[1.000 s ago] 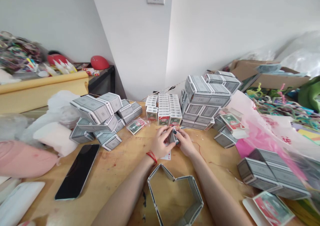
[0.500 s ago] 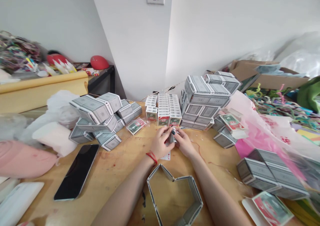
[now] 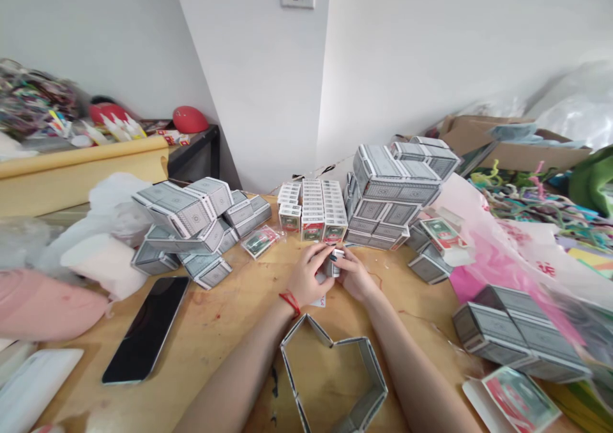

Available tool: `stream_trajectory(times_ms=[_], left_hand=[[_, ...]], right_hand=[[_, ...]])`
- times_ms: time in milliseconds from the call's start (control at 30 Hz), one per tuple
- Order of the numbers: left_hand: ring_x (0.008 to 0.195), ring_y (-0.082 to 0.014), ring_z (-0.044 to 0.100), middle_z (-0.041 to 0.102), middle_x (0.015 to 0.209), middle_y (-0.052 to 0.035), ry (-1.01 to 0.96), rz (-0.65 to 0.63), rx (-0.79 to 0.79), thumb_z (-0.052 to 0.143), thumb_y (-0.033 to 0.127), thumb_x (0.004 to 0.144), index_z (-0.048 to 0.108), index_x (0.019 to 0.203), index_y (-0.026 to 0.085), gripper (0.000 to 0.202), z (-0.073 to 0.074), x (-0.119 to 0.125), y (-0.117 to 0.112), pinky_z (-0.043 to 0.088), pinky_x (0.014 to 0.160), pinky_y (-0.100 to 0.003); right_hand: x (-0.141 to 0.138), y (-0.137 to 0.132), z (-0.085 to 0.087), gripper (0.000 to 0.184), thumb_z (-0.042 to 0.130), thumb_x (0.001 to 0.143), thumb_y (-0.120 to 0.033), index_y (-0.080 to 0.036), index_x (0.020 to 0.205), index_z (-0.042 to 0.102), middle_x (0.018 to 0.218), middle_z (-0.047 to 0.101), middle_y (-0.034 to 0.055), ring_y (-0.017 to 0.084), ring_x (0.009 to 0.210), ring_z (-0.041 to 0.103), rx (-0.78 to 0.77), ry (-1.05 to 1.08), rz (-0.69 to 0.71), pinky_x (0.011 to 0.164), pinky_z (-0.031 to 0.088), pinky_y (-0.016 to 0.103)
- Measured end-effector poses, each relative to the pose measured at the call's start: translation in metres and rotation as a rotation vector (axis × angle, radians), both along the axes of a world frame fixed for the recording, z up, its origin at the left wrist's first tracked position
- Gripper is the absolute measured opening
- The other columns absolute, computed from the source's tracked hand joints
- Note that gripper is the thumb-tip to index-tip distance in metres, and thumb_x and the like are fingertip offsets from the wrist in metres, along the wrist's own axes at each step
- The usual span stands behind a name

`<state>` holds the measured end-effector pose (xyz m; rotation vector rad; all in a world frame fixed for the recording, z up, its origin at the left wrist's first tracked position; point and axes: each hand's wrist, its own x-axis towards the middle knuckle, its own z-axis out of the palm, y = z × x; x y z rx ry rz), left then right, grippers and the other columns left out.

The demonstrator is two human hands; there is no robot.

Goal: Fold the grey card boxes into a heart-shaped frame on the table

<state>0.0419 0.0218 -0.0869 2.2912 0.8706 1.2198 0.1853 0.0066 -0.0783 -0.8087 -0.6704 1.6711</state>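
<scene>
Pale walls (image 3: 268,69) back a wooden bench (image 3: 215,343). Left hand (image 3: 309,274) and right hand (image 3: 355,276) meet, gripping a small grey-and-white card piece (image 3: 334,267) beyond a heart-like card frame (image 3: 368,406). Squaring it seems underway; the next move probably calls for steady fingertip pressure.

Tabletop (image 3: 211,343): smooth wood. Phone (image 3: 147,331): glossy black glass. Heart-shaped frame (image 3: 368,366): patterned card. Bag (image 3: 472,254): thin plastic.

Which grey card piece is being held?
The small piece between the left hand and right hand; the big notched frame and side piles aren't held.
</scene>
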Motion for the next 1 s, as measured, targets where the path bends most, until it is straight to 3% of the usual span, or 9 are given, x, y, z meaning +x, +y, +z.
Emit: stream_trajectory(times_ms=[100,233,333,433,533,767,867,1000], left_hand=[[0.116,-0.0243,0.042,0.044,0.123,-0.0092,-0.045,-0.059,-0.029,0.054,0.012,0.066,0.040,0.128,0.022,0.064,0.005,-0.001,-0.001,0.038,0.099,-0.043],[0.121,-0.0271,0.037,0.039,0.129,-0.0093,-0.122,-0.149,-0.096,0.052,0.012,0.066,0.040,0.129,0.023,0.065,0.012,-0.005,0.000,0.031,0.102,-0.047],[0.118,-0.0267,0.040,0.043,0.125,-0.0095,-0.254,-0.083,-0.215,0.051,0.020,0.072,0.044,0.126,0.022,0.054,0.011,-0.008,0.002,0.033,0.100,-0.046],[0.097,-0.0211,0.055,0.053,0.108,-0.0087,-0.410,-0.004,-0.495,0.046,0.031,0.081,0.045,0.122,0.020,0.042,0.007,-0.008,0.006,0.046,0.085,-0.039],[0.082,-0.0167,0.059,0.058,0.098,-0.0066,-0.477,-0.015,-0.775,0.044,0.039,0.084,0.044,0.121,0.019,0.042,0.004,-0.008,0.013,0.050,0.069,-0.030],[0.081,-0.0184,0.062,0.063,0.100,-0.0068,-0.422,-0.231,-1.153,0.062,0.039,0.073,0.055,0.114,0.020,0.046,0.006,-0.022,0.023,0.049,0.061,-0.026],[0.084,-0.0193,0.062,0.064,0.100,-0.0083,-0.466,-0.317,-1.238,0.068,0.036,0.069,0.057,0.112,0.019,0.048,0.008,-0.026,0.023,0.050,0.067,-0.029],[0.089,-0.0194,0.062,0.064,0.103,-0.0095,-0.559,-0.339,-1.256,0.073,0.031,0.065,0.058,0.109,0.017,0.049,0.010,-0.027,0.023,0.049,0.075,-0.030]], right_hand=[[0.000,0.001,-0.003,0.037,0.074,0.056,-0.020,-0.023,0.089,0.057,0.082,0.062,-0.0010,0.014,0.069,0.057,-0.001,-0.006,-0.029,0.067,0.046,0.028],[-0.003,0.001,-0.004,0.044,0.074,0.057,-0.024,-0.024,0.096,0.055,0.086,0.062,-0.0001,0.015,0.072,0.058,0.086,-0.143,-0.171,0.068,0.046,0.028],[-0.007,-0.002,0.000,0.048,0.074,0.058,-0.026,-0.025,0.102,0.053,0.094,0.062,0.0018,0.018,0.085,0.058,0.257,-0.424,-0.346,0.079,0.045,0.033],[-0.012,-0.005,0.004,0.053,0.074,0.059,-0.024,-0.025,0.106,0.050,0.103,0.059,0.0048,0.021,0.097,0.055,0.412,-0.631,-0.467,0.089,0.042,0.037],[-0.017,-0.009,0.003,0.059,0.073,0.061,-0.024,-0.025,0.112,0.045,0.113,0.055,0.0081,0.022,0.102,0.054,0.501,-0.664,-0.431,0.092,0.041,0.040],[-0.019,-0.012,-0.007,0.060,0.075,0.060,-0.024,-0.026,0.113,0.047,0.114,0.054,0.0077,0.024,0.107,0.052,0.587,-0.799,-0.358,0.094,0.040,0.041],[-0.018,-0.011,-0.008,0.061,0.075,0.061,-0.025,-0.027,0.115,0.047,0.115,0.054,0.0067,0.023,0.107,0.052,0.583,-0.868,-0.343,0.093,0.041,0.040],[-0.015,-0.006,-0.011,0.067,0.076,0.057,-0.025,-0.027,0.117,0.044,0.116,0.051,0.0073,0.023,0.104,0.052,0.537,-0.892,-0.397,0.088,0.044,0.039]])
